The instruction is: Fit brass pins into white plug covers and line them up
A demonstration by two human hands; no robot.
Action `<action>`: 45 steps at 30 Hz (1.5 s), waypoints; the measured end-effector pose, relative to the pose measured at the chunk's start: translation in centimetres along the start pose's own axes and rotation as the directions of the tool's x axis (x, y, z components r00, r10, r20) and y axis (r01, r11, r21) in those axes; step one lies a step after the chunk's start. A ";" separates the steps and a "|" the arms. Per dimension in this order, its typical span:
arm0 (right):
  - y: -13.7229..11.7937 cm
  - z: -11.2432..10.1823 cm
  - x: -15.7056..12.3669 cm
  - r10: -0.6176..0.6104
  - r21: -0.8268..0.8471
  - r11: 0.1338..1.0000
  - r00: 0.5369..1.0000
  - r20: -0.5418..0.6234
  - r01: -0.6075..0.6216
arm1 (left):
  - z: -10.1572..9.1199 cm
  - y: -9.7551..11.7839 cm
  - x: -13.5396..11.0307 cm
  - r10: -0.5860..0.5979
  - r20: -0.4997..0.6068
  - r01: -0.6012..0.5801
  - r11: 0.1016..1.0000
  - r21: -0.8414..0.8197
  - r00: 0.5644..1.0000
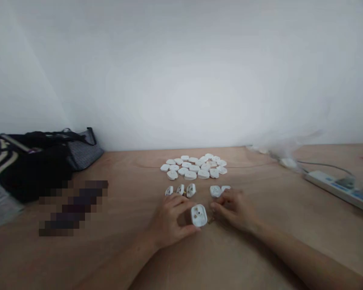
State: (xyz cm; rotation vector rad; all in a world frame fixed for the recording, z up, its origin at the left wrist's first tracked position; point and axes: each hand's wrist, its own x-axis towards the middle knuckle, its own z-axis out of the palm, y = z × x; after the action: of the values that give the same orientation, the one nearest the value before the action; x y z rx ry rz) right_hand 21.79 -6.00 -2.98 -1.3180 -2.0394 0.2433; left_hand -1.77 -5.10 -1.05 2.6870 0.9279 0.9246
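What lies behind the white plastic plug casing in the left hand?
Behind the white casing, on the wooden tabletop, lie three white plug casings and a white heap; the left hand hides the wood beneath its fingers.

A plain white wall (181,72) fills the upper frame, folding into a corner (45,68) at upper left. Below it runs a light wooden surface (48,257), softly and evenly lit.

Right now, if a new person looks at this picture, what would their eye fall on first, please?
The eye goes first to the cluster of white plastic plug casings in the middle of the wooden table. Nearer, the left hand holds one casing beside the right hand. A white power strip lies far right, and a dark bag far left.
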 end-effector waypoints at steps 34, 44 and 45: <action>-1.5 -0.2 -0.6 -0.483 0.131 0.863 0.873 -0.066 0.487 | 0.5 -0.1 -0.1 -0.043 0.031 0.043 0.999 -0.001 0.999; -1.5 0.2 -0.7 -0.596 0.017 0.802 0.802 -0.051 0.597 | 0.5 0.1 -0.1 -0.021 0.008 0.021 1.000 -0.014 1.000; -1.6 0.2 -0.8 -0.591 0.012 0.806 0.805 -0.045 0.592 | 0.6 0.1 -0.1 -0.017 0.007 0.017 1.000 -0.018 1.000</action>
State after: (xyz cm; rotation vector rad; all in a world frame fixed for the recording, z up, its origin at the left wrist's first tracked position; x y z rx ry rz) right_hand 20.71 -7.37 -2.64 -0.6004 -2.2906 -0.0454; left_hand -1.46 -5.26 -1.52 2.6609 0.9353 0.9158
